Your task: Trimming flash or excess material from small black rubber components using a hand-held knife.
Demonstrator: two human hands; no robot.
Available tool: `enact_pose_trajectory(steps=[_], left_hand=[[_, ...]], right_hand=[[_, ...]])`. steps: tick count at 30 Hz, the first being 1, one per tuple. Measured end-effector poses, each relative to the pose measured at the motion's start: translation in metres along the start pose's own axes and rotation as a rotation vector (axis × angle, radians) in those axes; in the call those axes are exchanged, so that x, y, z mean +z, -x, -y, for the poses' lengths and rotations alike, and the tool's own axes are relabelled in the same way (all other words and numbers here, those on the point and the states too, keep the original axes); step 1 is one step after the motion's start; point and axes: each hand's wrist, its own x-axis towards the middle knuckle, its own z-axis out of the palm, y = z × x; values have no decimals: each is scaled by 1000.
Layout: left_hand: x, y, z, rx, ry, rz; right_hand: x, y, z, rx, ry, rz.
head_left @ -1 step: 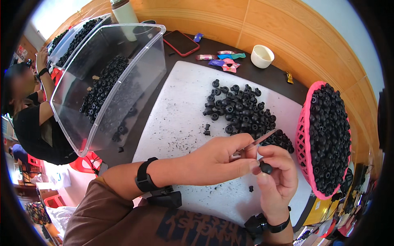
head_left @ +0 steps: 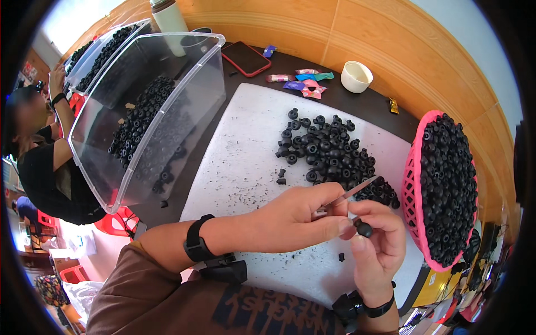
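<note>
Just now, from where I stand, the right hand (head_left: 385, 231) pinches a small black ball-ended piece (head_left: 364, 229) over the white board (head_left: 234, 134), its stub pointing up and left toward the left hand (head_left: 304, 218), its long axis slanted. That left hand is closed on a slim metal tool (head_left: 360, 188), tip aimed up and right. Just beyond lies a pile of black pieces (head_left: 318, 146). At right, a pink basket (head_left: 412, 195) is heaped with more; at left, a clear plastic bin (head_left: 162, 114) is partly filled.

A white board (head_left: 240, 139) on a dark table (head_left: 374, 106) carries black pieces (head_left: 326, 149), crumbs (head_left: 240, 180).
</note>
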Motion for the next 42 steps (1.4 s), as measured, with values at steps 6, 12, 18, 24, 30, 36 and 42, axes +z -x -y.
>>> enact_pose_trajectory(steps=[6, 12, 18, 24, 30, 36, 42], left_hand=[[-1, 2, 0, 23, -73, -5], [3, 6, -7, 134, -297, -20], [7, 6, -3, 386, -518, -50], [8, 4, 0, 582, -742, -108], [8, 6, -2, 576, -845, -108], [8, 7, -4, 567, -866, -103], [8, 6, -2, 573, -840, -134]], right_hand=[[-8, 4, 0, -59, 42, 54], [-10, 7, 5, -39, 143, 79], [-6, 8, 7, 17, 120, 90], [-10, 11, 1, 23, 135, 111], [11, 10, 12, 168, -128, -102], [-2, 10, 10, 176, -345, 47], [1, 8, 11, 244, -398, 26]])
